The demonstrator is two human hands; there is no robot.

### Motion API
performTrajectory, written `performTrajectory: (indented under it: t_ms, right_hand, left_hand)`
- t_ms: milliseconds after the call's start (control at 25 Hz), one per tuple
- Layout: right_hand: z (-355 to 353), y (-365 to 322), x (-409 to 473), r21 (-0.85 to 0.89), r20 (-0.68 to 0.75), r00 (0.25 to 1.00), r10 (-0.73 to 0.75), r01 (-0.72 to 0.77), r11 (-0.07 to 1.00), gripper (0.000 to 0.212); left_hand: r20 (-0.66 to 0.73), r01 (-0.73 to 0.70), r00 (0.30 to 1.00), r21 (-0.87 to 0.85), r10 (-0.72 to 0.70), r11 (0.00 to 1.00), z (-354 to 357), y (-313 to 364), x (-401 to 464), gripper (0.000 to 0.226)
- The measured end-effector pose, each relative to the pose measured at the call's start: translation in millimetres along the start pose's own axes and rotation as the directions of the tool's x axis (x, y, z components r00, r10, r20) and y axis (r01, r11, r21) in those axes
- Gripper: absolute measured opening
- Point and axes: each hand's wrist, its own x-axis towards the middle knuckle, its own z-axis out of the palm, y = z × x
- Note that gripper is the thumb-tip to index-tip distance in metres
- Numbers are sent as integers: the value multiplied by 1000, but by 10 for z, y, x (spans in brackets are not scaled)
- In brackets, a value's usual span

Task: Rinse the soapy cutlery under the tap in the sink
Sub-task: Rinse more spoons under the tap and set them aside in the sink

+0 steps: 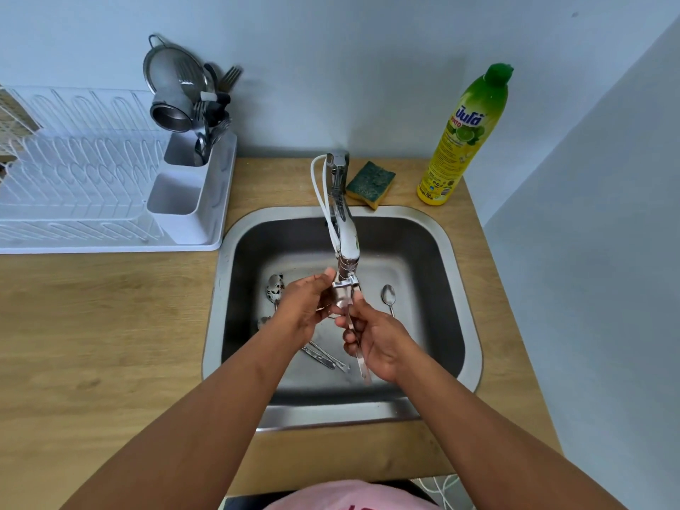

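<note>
On my far left sits a white dish rack (pixel 92 171), its cutlery holder (pixel 191 185) stuffed with forks, a strainer and a steel cup. Moving in over the wooden counter (pixel 92 325), I reach the steel sink (pixel 456 288). A soapy spoon (pixel 275 287) lies at the basin's left, bowl toward the back wall, with more cutlery handles (pixel 323 357) slanting down to the right beneath my left forearm.

My left hand (pixel 303 307) is curled, its fingertips pinched on the upper end of the piece being rinsed, right under the tap (pixel 344 230) outlet. That utensil (pixel 355 336) runs nearly straight toward me, its long axis tilted slightly right, handle end pointing at my body and head end up at the spout. I cannot tell whether it is a spoon or fork; fingers and the tap's nozzle cover its head. My right hand (pixel 379 344) is closed around its handle.

Just right of that, a small teaspoon (pixel 388 298) lies on the basin floor, bowl away from me. Behind the sink rests a green-and-yellow sponge (pixel 369 184), then a tall dish soap bottle (pixel 463 138) near the corner.
</note>
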Motion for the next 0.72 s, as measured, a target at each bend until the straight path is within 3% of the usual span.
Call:
performTrajectory:
  t_ms: [160, 360, 600, 720]
  right_hand:
    - [-3, -7, 21, -32, -51, 998, 40, -42, 999, 23]
    - [126, -57, 150, -82, -253, 966, -57, 37, 996, 5]
    - [42, 82, 63, -179, -149, 982, -113, 86, 980, 8]
    - [-9, 53, 50, -189, -203, 968, -149, 111, 976, 8]
  left_hand:
    - [6, 4, 1000, -56, -4, 998, 42, -35, -24, 27]
    - [65, -116, 992, 57, 112, 992, -17, -114, -71, 22]
    - [36, -245, 969, 227, 244, 942, -40, -145, -51, 15]
    - [50, -308, 949, 361, 312, 880, -6, -149, -81, 14]
